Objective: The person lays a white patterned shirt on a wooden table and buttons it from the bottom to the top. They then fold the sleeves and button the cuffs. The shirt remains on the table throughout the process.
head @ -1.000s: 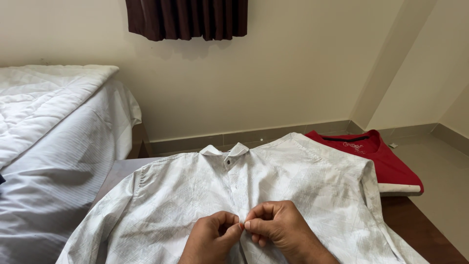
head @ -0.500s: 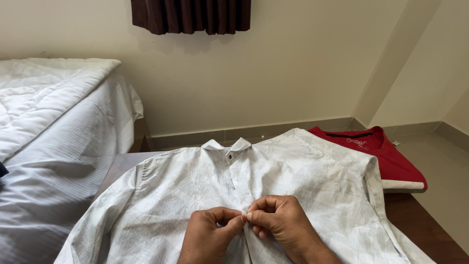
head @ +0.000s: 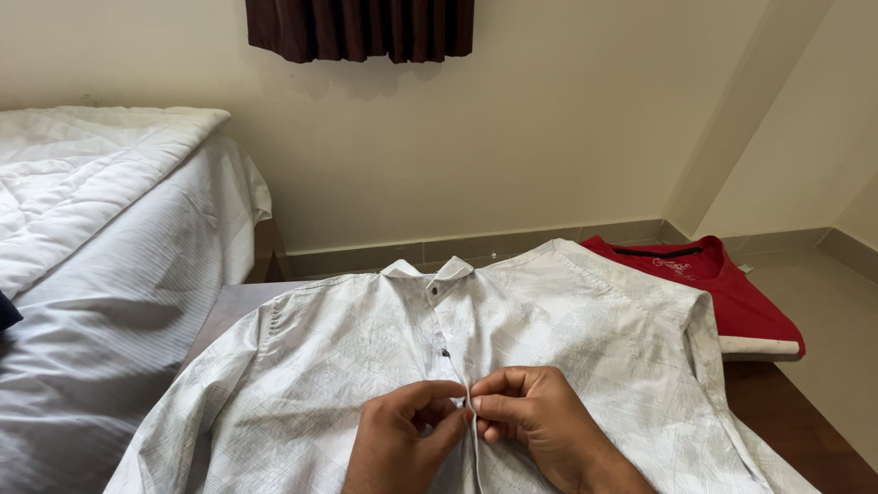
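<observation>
Your left hand and right hand both pinch the placket of the white shirt, spread flat across the table; red shirt at its far right corner.

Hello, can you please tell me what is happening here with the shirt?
A person has a white patterned shirt spread flat, front up, on a table. Both hands meet at the front placket: the left hand and the right hand pinch the fabric edges together just below two dark buttons that look fastened near the collar. A folded red shirt lies beside it, and a bed with white bedding stands on the left.
</observation>
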